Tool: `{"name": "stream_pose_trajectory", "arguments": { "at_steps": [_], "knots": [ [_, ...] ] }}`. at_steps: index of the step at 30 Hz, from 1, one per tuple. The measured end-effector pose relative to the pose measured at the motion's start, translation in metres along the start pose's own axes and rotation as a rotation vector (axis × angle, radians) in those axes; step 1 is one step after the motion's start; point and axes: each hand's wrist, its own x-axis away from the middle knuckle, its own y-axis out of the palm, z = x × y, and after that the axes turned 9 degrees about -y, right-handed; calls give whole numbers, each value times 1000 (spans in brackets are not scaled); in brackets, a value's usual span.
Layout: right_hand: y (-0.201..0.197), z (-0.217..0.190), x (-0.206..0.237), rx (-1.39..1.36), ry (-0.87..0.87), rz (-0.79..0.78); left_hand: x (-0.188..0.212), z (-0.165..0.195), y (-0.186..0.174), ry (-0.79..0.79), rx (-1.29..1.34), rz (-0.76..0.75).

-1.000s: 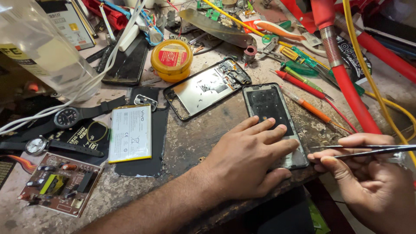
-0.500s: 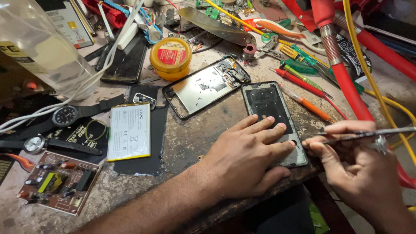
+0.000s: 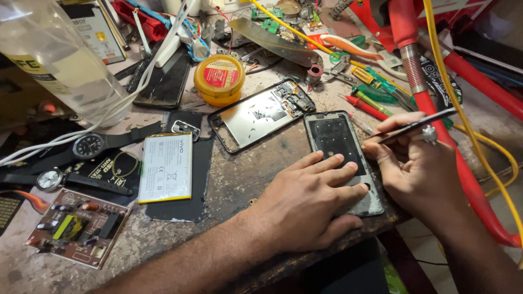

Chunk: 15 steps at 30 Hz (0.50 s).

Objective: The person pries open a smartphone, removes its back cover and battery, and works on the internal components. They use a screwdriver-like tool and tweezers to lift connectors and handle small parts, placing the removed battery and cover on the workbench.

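Head view: left hand (image 3: 310, 204) flat, open on dark phone frame (image 3: 340, 158) near table (image 3: 239, 179) front edge; right hand (image 3: 417, 163) pinching thin black metal tweezers (image 3: 419, 124).

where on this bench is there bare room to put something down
Bare wood lies between the battery, the open phone frame and the left hand, and along the front edge beside the circuit board. The back, around the yellow tin, is crowded.
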Motion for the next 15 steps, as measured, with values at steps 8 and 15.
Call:
{"name": "stream_pose_trajectory", "arguments": {
  "at_steps": [8, 15],
  "knots": [
    [-11, -22, 25, -119, 87, 61, 0, 1, 3, -9, 0, -12],
    [5, 3, 5, -191, 125, 66, -2, 1, 1, -7, -4, -5]
  ]
}}
